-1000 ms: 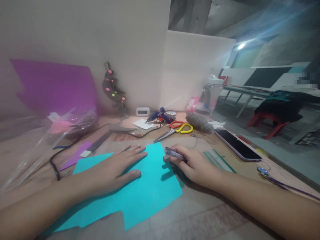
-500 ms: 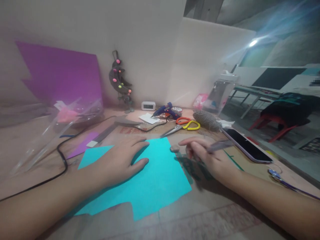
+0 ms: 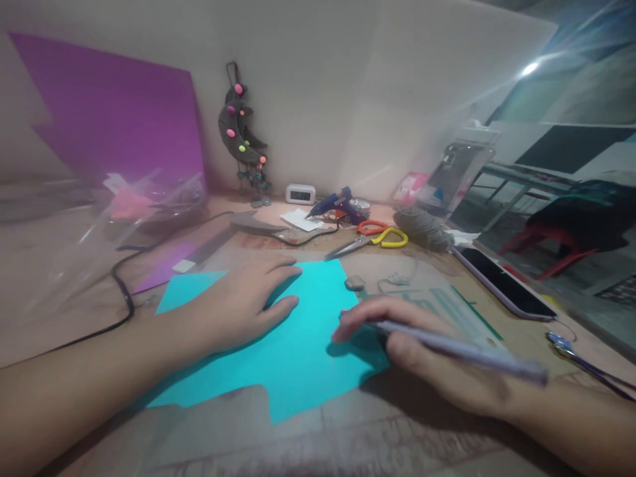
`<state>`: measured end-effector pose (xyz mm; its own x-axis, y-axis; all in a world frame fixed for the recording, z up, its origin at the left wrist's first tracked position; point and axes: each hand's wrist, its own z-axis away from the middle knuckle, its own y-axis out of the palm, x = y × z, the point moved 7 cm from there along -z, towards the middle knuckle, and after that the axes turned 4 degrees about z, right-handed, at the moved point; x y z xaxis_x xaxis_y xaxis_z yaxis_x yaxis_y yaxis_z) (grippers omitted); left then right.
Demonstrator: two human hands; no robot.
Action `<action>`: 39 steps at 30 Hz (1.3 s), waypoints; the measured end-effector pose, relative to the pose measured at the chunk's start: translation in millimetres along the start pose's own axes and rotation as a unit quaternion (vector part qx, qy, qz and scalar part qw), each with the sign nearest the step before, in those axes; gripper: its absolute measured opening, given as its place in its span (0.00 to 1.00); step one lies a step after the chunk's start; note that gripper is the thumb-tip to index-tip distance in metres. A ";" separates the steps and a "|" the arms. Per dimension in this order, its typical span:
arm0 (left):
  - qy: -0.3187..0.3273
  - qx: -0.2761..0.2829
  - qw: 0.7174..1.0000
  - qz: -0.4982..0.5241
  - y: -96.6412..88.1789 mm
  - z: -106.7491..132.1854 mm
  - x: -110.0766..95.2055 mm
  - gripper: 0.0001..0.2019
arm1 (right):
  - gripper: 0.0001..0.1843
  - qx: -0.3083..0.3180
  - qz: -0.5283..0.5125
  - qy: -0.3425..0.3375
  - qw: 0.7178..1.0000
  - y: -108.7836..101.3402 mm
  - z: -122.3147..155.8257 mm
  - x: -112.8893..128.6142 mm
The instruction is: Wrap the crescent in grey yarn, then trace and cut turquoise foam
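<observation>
Okay, right hand (image 3: 442, 381) has a pen (image 3: 462, 349) in a narrow grip, thumb and fingers closed around it. Pen's long axis runs roughly left to right, back end sticking out past the wrist, right and slightly near. Writing tip is blurred behind the forefinger; can't tell if it touches anything.

Blue sheet (image 3: 308, 354) lies flat on the table, directly left of that grip; the right fingertips are over its right part, shadow below, contact unclear. Sheet stretches mostly left to right, notch in its near edge. Left hand (image 3: 248, 301) is palm down on it, fingers loosely spread, nothing visible in the grasp. Left hand covers the sheet's left-middle; right hand is the nearer one to its right edge.

Stone (image 3: 354, 283) sits by the sheet's far right corner, just far of the right fingers. Scissors (image 3: 355, 246) lie beyond that corner, glue gun (image 3: 338, 204) farther off, phone (image 3: 504, 281) well right.
</observation>
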<state>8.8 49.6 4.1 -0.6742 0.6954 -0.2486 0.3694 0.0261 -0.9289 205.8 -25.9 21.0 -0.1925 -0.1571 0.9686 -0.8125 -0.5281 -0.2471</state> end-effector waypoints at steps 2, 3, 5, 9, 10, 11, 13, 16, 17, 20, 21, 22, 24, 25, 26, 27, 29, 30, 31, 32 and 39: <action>-0.002 -0.001 1.000 0.002 0.3 0.2 0.3 0.28 | 0.24 0.057 0.015 0.014 0.998 9.4 2.6 1.6; -0.003 -0.001 1.000 0.004 0.5 0.2 0.5 0.28 | 0.26 0.062 -0.025 0.014 0.998 11.4 4.0 2.0; -0.005 -0.001 1.000 0.009 0.8 0.2 0.6 0.28 | 0.26 0.043 -0.065 0.001 0.997 11.3 5.8 1.5; -0.007 -0.002 1.000 0.013 0.4 -0.1 -0.1 0.27 | 0.24 0.041 -0.037 -0.021 0.998 14.3 6.6 -3.1; -0.008 -0.001 1.000 0.013 0.5 -0.1 0.0 0.27 | 0.26 0.043 -0.067 -0.016 0.997 14.7 6.3 -4.7; -0.009 0.000 1.000 0.012 0.6 -0.1 0.0 0.27 | 0.29 0.036 -0.092 -0.014 0.995 13.5 5.9 -5.3; -0.010 0.000 1.000 0.012 0.7 0.0 0.2 0.27 | 0.29 0.006 -0.075 -0.028 0.997 7.8 5.1 -3.2; -0.008 -0.001 1.000 0.011 1.3 0.3 0.8 0.27 | 0.27 -0.031 0.026 -0.057 0.998 0.5 4.1 2.3; -0.005 -0.002 1.000 0.011 1.4 0.4 0.8 0.26 | 0.27 -0.022 0.023 -0.055 0.998 1.3 3.5 1.4; 0.000 -0.008 1.000 0.007 1.0 0.4 0.9 0.27 | 0.29 0.031 -0.101 -0.040 0.994 9.2 3.1 -4.3; -0.001 -0.008 1.000 0.006 1.0 0.5 1.1 0.27 | 0.29 0.028 -0.128 -0.042 0.990 9.2 3.4 -5.0; -0.003 -0.006 1.000 0.007 1.0 0.5 1.4 0.27 | 0.29 0.014 -0.127 -0.048 0.991 7.5 3.8 -5.1; -0.009 0.000 1.000 0.009 1.3 0.5 2.1 0.27 | 0.26 -0.019 -0.072 -0.062 0.995 3.3 4.8 -3.3; -0.011 0.002 1.000 0.010 1.5 0.5 2.2 0.27 | 0.25 -0.018 -0.052 -0.063 0.997 3.7 5.1 -2.5; -0.013 0.003 1.000 0.012 1.6 0.6 2.3 0.27 | 0.26 -0.005 -0.050 -0.059 0.997 5.6 5.0 -2.4; -0.015 0.004 1.000 0.013 1.8 0.6 2.4 0.27 | 0.27 0.012 -0.063 -0.052 0.997 8.1 4.8 -3.2; -0.019 0.007 1.000 0.013 2.6 0.7 2.7 0.27 | 0.28 0.023 -0.103 -0.044 0.993 10.0 4.1 -5.2; -0.020 0.009 1.000 0.012 3.0 0.8 2.8 0.27 | 0.28 0.019 -0.113 -0.044 0.992 9.4 3.6 -6.6; -0.022 0.010 1.000 0.011 3.4 1.0 2.9 0.27 | 0.28 0.009 -0.114 -0.047 0.992 7.8 3.0 -8.1; -0.023 0.010 1.000 0.011 3.7 1.1 3.1 0.27 | 0.28 0.000 -0.110 -0.053 0.992 5.7 2.2 -9.7; -0.023 0.005 1.000 0.010 4.1 1.2 4.3 0.27 | 0.27 -0.060 -0.067 -0.041 0.995 -8.9 -5.1 -20.9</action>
<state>6.7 51.8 -1.1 -0.6947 0.6626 -0.2799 0.3770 0.0039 -0.9262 214.3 -13.7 3.0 -0.0363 -0.1614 0.9862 -0.8885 -0.4466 -0.1057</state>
